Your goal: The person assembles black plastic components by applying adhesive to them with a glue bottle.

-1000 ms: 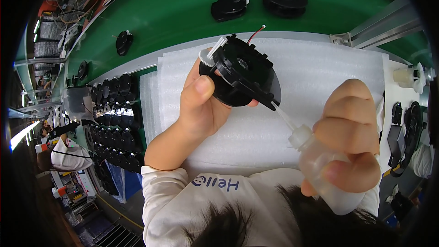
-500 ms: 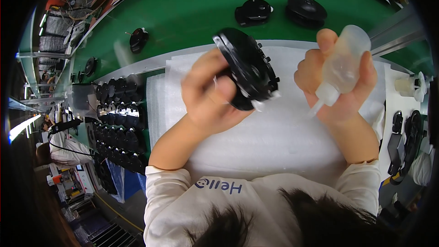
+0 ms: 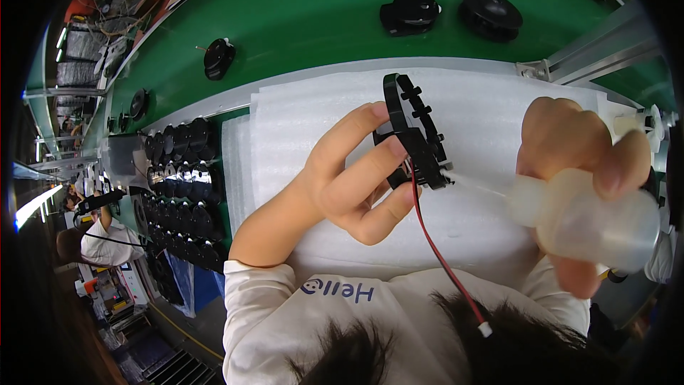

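My left hand (image 3: 349, 178) grips a black round plastic housing (image 3: 425, 146) that stands on edge above the white foam sheet (image 3: 306, 114). A red-and-black wire (image 3: 430, 240) hangs from the housing down to a small white connector. On the right, my right hand (image 3: 566, 142) is wrapped round a translucent squeeze bottle (image 3: 605, 224), raised and tilted onto its side. The bottle's thin nozzle (image 3: 484, 185) points left, its tip at or very close to the housing's lower right edge; whether they touch I cannot tell.
On the green bench (image 3: 299, 21) lie a black housing with a wire (image 3: 410, 13), a black disc-shaped part (image 3: 490, 14) and another housing (image 3: 219, 58). Rows of black parts (image 3: 182, 192) stand at left. A metal frame post (image 3: 605, 50) rises at the far right.
The housing has turned in my left hand, and its wire now hangs in view. My right hand has moved right and tipped the bottle, so its nozzle aims left at the housing.
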### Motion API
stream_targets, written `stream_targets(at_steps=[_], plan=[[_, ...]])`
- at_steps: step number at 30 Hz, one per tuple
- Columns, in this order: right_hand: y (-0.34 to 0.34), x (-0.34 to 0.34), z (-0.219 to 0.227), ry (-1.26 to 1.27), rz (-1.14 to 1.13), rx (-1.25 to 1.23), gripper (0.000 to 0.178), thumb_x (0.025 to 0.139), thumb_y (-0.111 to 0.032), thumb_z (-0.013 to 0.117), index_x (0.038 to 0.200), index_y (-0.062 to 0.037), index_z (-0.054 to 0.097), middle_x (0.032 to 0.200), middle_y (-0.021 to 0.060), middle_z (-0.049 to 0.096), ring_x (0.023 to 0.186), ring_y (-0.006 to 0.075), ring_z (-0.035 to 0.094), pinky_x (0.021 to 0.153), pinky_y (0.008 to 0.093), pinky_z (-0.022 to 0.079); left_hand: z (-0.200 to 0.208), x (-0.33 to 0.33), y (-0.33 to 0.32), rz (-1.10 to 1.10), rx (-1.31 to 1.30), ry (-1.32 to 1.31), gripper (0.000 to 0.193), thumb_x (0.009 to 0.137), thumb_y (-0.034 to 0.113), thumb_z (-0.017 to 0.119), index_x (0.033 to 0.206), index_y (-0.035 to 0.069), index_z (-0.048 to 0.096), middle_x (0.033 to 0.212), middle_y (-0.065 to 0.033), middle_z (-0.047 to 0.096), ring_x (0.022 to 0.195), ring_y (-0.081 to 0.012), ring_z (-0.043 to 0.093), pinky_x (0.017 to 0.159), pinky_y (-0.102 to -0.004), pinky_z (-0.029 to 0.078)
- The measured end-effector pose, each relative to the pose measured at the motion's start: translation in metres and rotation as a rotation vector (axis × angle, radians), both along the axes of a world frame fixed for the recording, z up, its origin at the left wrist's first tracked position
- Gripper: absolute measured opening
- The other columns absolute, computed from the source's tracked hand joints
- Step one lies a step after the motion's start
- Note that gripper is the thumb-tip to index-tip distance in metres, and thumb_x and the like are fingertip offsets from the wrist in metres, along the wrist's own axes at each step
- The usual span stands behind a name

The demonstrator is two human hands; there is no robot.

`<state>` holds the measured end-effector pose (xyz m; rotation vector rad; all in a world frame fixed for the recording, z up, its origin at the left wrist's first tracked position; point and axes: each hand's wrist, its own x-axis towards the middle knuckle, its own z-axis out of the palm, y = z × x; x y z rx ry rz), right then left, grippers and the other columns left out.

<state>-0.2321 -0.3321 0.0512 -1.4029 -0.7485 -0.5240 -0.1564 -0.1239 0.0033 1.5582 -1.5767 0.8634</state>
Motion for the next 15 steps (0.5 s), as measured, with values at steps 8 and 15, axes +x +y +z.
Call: stream_targets(at_steps=[8,15], plan=[[0.012,0.006,0.011,-0.162,0.008,-0.327,0.06,0.064,-0.052,0.066,0.102,-0.0171,0.036,0.077,0.0062,0.047,0.059,0.0163,0.04,0.053,0.029,0.027,-0.005,-0.001,0.001,0.055,-0.018,-0.115,0.047,0.062,-0.001,0.057,0.104,0.01,0.042,0.097,-0.0192,0.045,0.086,-0.04,0.048,0.055,-0.0387,0.053],[0.016,-0.003,0.005,-0.091,-0.127,-0.261,0.056,0.067,-0.051,0.064,0.1,-0.0159,0.036,0.077,0.0067,0.047,0.061,0.0172,0.04,0.053,0.0302,0.028,-0.002,-0.001,0.005,0.031,0.025,-0.092,0.04,0.064,0.001,0.058,0.101,0.007,0.046,0.098,-0.0206,0.045,0.088,-0.0401,0.048,0.059,-0.0398,0.052]])
